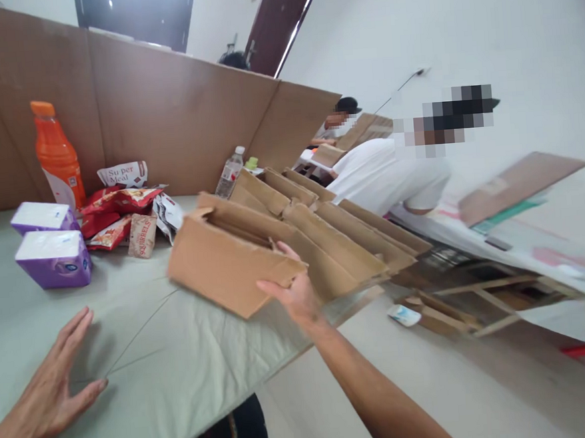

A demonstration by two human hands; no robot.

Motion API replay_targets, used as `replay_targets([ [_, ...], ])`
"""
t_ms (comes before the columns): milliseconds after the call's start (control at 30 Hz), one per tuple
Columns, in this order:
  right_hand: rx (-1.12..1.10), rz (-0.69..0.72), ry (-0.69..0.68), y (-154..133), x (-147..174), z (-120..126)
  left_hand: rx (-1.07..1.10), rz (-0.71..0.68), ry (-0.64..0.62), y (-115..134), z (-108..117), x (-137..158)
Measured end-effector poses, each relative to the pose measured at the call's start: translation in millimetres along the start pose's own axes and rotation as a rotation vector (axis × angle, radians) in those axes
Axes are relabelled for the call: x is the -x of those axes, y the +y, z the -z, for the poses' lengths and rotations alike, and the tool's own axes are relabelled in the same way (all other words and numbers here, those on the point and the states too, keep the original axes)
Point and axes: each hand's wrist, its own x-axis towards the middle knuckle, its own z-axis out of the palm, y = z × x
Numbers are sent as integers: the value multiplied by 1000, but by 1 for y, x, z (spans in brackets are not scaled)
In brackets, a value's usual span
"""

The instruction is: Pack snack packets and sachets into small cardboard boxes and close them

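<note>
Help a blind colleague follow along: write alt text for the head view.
A person's right hand grips a cardboard box beside several other boxes; the open left hand is over a pale green tablecloth, holding nothing. Beyond that hand are two purple packs, snack packets and an orange bottle before a cardboard screen, with a person in white at right.

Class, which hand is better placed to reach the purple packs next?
The left hand, probably: empty and nearer the purple packs, while the right hand holds a cardboard box.
</note>
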Motion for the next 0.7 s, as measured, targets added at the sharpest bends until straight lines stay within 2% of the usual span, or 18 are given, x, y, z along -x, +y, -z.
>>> replay_targets([
  [67,84,-63,196,16,-15,4,-58,-56,-27,-10,-3,0],
  [167,212,-31,370,32,-54,-13,-119,-120,-38,-25,-5,-1],
  [300,360,-50,500,31,-111,-49,-205,-198,-71,-34,-2,-2],
  [400,370,-80,505,26,-130,-65,-224,-196,-88,-34,1,-1],
  [533,348,-79,483,32,-117,-66,-180,-186,-78,-30,3,1],
  [600,322,-95,453,40,-96,-62,-156,-174,-98,-25,3,1],
  [700,255,-162,335,56,-54,-60,-121,-134,-134,-14,6,1],
])
